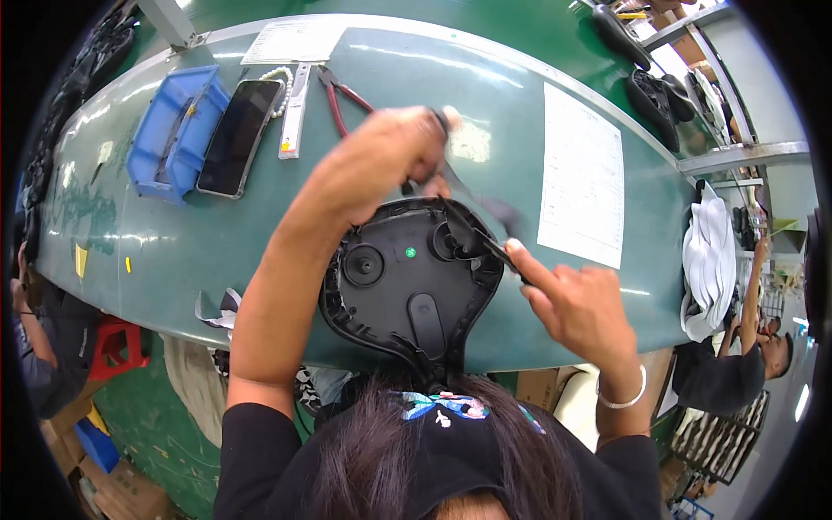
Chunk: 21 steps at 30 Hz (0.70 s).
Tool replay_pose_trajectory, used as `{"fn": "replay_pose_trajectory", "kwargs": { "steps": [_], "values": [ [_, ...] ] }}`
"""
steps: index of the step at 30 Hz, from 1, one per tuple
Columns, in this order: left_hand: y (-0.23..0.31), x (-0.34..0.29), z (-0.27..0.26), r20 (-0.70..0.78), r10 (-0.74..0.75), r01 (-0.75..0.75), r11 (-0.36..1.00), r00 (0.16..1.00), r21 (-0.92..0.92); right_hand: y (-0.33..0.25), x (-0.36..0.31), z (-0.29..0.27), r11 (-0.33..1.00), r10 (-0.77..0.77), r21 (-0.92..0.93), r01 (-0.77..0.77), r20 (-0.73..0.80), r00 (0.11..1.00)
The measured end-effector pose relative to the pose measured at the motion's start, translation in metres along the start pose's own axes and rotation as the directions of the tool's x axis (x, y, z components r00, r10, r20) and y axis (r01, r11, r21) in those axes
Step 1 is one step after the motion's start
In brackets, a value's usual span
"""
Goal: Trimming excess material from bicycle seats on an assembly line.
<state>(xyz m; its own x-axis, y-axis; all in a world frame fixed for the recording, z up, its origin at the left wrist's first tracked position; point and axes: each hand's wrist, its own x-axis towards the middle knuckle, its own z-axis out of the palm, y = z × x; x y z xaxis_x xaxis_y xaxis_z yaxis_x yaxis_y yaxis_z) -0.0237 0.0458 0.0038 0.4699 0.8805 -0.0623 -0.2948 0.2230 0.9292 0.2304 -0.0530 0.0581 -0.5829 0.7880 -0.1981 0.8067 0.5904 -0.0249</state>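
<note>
A black bicycle saddle (390,303) lies upside down at the table's near edge, its narrow end toward me. Its shell has two round recesses, a long oval in the middle and a small green sticker (410,252). The black cover is folded over the rim, with a ragged edge. My left hand (416,147), blurred by motion, is closed above the wide end on a thin black strip (464,178). At the saddle's right shoulder, my right hand (563,299) grips a slim dark tool (498,249), index finger along it. The tool's tip meets the rim and its kind is unclear.
On the green table (173,269) lie a blue bin (173,130), a phone (238,139), a white box cutter (295,113), red-handled pliers (336,108) and a paper sheet (582,173). White saddle-shaped pieces (709,260) stack at the right edge. Other people work on both sides.
</note>
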Motion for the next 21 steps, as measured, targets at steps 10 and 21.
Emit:
{"fn": "replay_pose_trajectory", "kwargs": {
  "steps": [10,21],
  "values": [
    [0.04,-0.036,0.008,-0.807,0.539,-0.807,0.574,0.242,0.142,-0.064,-0.054,0.035,0.283,0.567,0.82,-0.497,0.275,0.776],
    [-0.028,-0.043,-0.012,-0.163,-0.217,0.247,0.449,0.962,0.859,-0.028,-0.045,0.075,0.041,0.693,0.997,-0.069,0.022,0.721]
  ]
}}
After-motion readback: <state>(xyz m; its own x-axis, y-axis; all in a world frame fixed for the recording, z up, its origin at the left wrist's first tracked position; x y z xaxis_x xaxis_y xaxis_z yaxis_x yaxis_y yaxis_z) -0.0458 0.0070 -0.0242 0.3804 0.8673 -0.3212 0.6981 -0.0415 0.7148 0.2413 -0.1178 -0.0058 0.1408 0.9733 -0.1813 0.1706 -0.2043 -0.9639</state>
